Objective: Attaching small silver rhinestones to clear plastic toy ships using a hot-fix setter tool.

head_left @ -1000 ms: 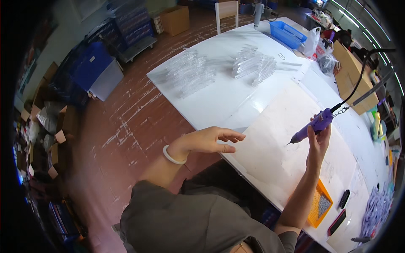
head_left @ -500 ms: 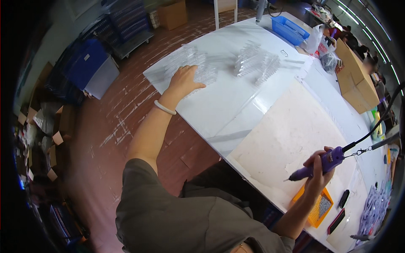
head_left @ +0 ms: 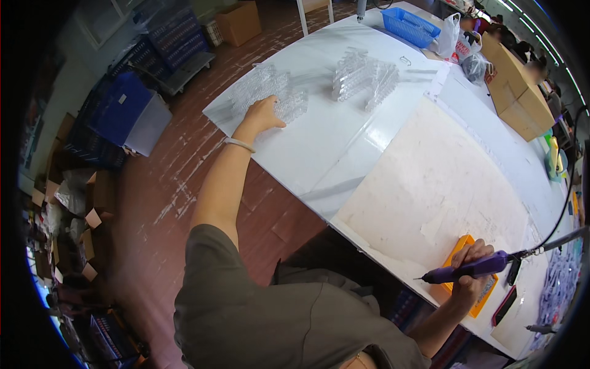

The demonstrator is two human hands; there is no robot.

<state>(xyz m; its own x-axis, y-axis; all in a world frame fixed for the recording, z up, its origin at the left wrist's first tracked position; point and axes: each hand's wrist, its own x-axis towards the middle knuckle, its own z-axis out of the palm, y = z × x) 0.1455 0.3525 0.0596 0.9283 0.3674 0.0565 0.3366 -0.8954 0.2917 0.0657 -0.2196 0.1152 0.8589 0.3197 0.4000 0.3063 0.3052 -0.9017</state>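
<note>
My left hand (head_left: 263, 115) reaches far out to the left end of the white table (head_left: 344, 147) and rests on a stack of clear plastic trays (head_left: 270, 92). A white bracelet circles that wrist. My right hand (head_left: 470, 264) is low at the table's near edge, closed around a purple corded pen-shaped tool (head_left: 470, 268) whose thin tip points left. Its black cord runs up to the right. The hand hovers over an orange flat object (head_left: 476, 289). A second group of clear plastic pieces (head_left: 364, 77) stands farther back on the table.
A large pale sheet (head_left: 442, 184) covers the middle of the table. A blue basket (head_left: 410, 26), plastic bags and a cardboard box (head_left: 516, 92) sit at the far end. Blue crates (head_left: 123, 111) and cartons line the red-brown floor at left. Small dark tools lie at right.
My left hand has stretched from near my body out to the clear tray stack. My right hand with the purple tool has dropped from over the sheet to the near table edge.
</note>
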